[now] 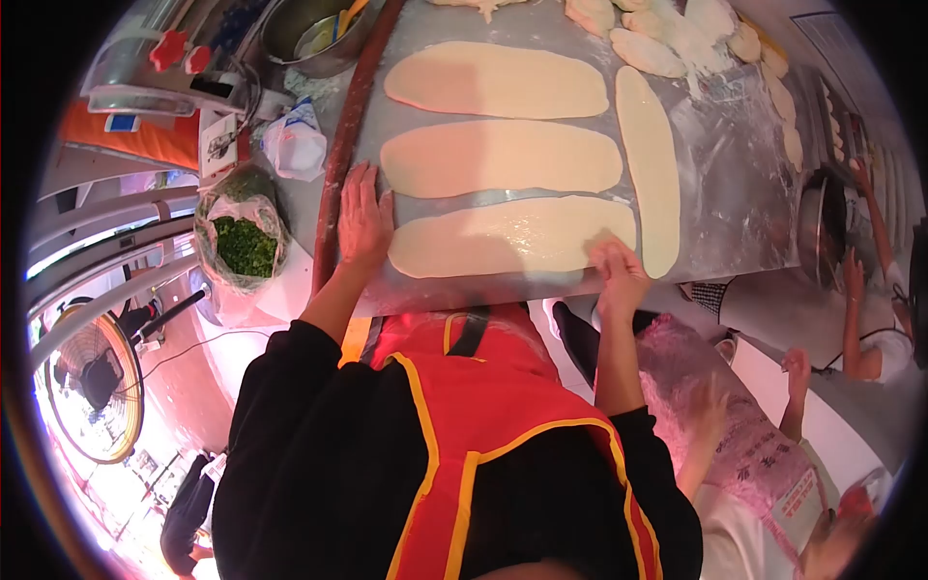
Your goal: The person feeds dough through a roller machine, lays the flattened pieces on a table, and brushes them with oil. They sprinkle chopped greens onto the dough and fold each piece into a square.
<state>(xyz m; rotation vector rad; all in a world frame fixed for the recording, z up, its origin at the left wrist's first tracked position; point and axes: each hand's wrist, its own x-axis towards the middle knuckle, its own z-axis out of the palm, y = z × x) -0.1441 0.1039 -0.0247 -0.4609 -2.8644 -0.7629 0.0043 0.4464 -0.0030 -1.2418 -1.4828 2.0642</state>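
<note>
Three long, flat dough sheets lie one behind another on the metal worktable point(735, 217): a far sheet point(498, 79), a middle sheet point(501, 158) and a near sheet point(503, 237) with a shiny wet patch. A fourth, narrower dough strip point(650, 174) lies crosswise at their right. My left hand point(365, 220) rests flat, fingers stretched out, between the near sheet's left end and a reddish-brown wooden strip point(340, 155). At the near sheet's right end, my right hand point(619, 273) has its fingers closed on the dough edge.
Several dough pieces point(646, 50) and loose flour point(708, 48) lie at the far right. Left of the wooden strip are a metal pot point(300, 39), a white plastic bag point(295, 145) and a bag of chopped greens point(245, 244). Co-workers' hands point(710, 416) show at the right.
</note>
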